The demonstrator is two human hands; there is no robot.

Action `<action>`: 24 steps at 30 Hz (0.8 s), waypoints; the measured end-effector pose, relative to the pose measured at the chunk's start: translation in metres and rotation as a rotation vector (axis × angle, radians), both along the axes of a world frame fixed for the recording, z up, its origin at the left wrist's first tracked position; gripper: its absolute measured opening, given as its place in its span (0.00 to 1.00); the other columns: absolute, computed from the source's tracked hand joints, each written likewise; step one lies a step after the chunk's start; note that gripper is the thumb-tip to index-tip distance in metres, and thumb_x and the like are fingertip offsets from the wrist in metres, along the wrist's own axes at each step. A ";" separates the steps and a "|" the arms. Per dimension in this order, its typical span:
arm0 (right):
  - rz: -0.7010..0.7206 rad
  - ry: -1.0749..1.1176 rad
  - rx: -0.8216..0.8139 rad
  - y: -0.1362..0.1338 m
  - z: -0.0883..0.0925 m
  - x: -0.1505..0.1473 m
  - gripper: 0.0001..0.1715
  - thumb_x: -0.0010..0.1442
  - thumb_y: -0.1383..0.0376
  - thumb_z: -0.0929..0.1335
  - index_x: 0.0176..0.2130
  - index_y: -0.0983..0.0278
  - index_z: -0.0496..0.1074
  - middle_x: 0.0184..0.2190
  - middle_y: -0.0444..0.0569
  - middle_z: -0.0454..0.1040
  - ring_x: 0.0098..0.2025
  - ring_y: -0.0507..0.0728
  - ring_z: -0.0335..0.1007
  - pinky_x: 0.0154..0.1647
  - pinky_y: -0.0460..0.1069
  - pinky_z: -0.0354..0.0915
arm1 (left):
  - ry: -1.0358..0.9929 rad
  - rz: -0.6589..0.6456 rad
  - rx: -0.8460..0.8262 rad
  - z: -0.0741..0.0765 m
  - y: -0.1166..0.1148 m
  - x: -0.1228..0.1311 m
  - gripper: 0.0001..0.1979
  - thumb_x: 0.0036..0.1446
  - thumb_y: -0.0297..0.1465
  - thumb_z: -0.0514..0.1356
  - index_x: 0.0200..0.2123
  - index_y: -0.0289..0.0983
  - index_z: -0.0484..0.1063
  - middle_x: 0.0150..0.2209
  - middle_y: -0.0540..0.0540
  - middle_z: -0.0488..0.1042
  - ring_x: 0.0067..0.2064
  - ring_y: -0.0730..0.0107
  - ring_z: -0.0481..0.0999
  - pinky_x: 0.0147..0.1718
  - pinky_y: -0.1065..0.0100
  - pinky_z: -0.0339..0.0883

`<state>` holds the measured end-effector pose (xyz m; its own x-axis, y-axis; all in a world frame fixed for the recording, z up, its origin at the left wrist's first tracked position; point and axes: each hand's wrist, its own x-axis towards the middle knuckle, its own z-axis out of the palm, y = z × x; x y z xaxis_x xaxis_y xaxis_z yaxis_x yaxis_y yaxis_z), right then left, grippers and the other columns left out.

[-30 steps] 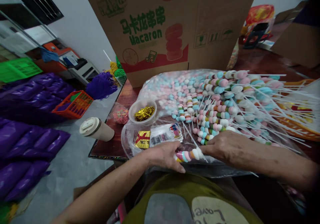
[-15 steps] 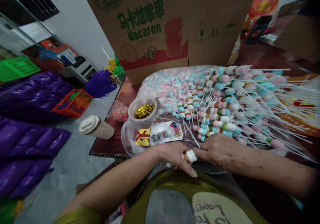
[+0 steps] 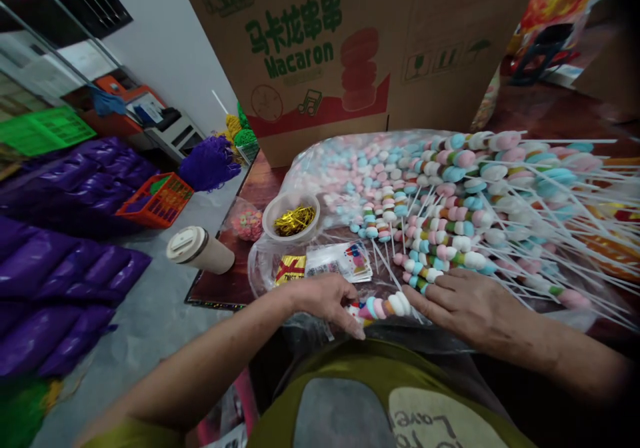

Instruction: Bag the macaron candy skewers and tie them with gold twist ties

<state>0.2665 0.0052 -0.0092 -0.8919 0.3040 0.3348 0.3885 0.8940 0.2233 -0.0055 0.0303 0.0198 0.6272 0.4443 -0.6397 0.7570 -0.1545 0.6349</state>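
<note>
As left hand (image 3: pixel 325 303) holds skewer (image 3: pixel 383 307), "Macaron" carton (image 3: pixel 360 58)

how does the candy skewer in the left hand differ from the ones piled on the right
The held skewer lies apart, one end at the left grip; the piled skewers overlap in a heap. Little of the held skewer's stick shows, while many piled skewers have long white sticks in plain view. Both carry rows of pieces including pink, blue and white.

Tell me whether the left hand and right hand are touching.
Apart. The head view shows the left hand and right hand with candies in the gap between them.
</note>
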 end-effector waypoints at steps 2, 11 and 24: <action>-0.046 -0.021 -0.025 -0.002 -0.001 0.003 0.20 0.55 0.77 0.59 0.47 0.69 0.62 0.24 0.45 0.69 0.24 0.53 0.62 0.28 0.50 0.53 | -0.014 0.038 0.204 0.000 -0.007 0.004 0.21 0.43 0.49 0.62 0.25 0.35 0.67 0.22 0.54 0.64 0.26 0.75 0.63 0.25 0.74 0.55; -0.074 -0.060 -0.110 -0.007 -0.005 0.011 0.21 0.57 0.74 0.59 0.51 0.67 0.60 0.26 0.46 0.70 0.26 0.54 0.63 0.30 0.50 0.53 | -0.106 0.169 0.304 -0.016 -0.025 0.007 0.19 0.46 0.36 0.61 0.42 0.37 0.65 0.34 0.50 0.71 0.33 0.70 0.68 0.29 0.73 0.60; -0.123 -0.043 -0.173 -0.004 0.005 -0.003 0.18 0.53 0.76 0.61 0.44 0.64 0.64 0.21 0.41 0.68 0.22 0.51 0.60 0.25 0.49 0.46 | 0.182 0.105 0.543 -0.012 -0.025 0.024 0.17 0.48 0.44 0.59 0.35 0.37 0.72 0.31 0.45 0.75 0.33 0.63 0.72 0.27 0.71 0.58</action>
<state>0.2633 0.0015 -0.0038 -0.8568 0.4609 0.2311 0.4904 0.8669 0.0893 0.0184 0.0056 0.0081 0.4632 0.7926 -0.3965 0.8755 -0.3398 0.3435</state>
